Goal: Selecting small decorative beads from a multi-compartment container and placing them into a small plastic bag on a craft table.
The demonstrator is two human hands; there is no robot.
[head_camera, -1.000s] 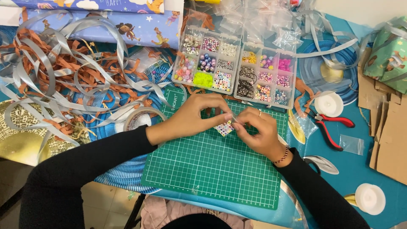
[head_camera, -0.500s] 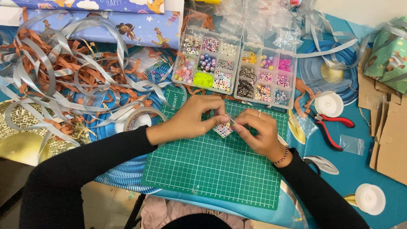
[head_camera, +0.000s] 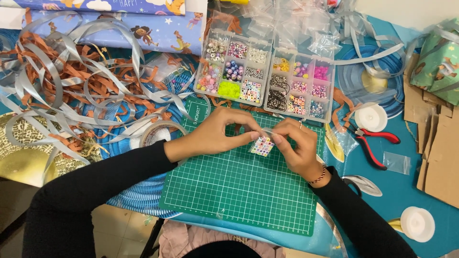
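Observation:
Over a green cutting mat (head_camera: 239, 191), my left hand (head_camera: 217, 134) and my right hand (head_camera: 299, 145) meet, both pinching the top of a small clear plastic bag of letter beads (head_camera: 262, 146). The bag hangs just above the mat between my fingertips. Both arms wear black sleeves, and a beaded bracelet circles my right wrist. Just beyond my hands lie two clear compartment boxes of coloured beads, one to the left (head_camera: 234, 71) and one to the right (head_camera: 300, 88).
A heap of silver and brown ribbon (head_camera: 71, 91) fills the left side, with a tape roll (head_camera: 158, 134) by my left wrist. Red-handled pliers (head_camera: 375, 145), white spools (head_camera: 372, 117), cardboard pieces (head_camera: 437, 148) and empty small bags (head_camera: 287, 24) lie right and behind. Wrapping paper rolls (head_camera: 143, 24) sit at the back.
The bead bag has shifted slightly between my fingertips; my hands stay together in nearly the same spot over the mat.

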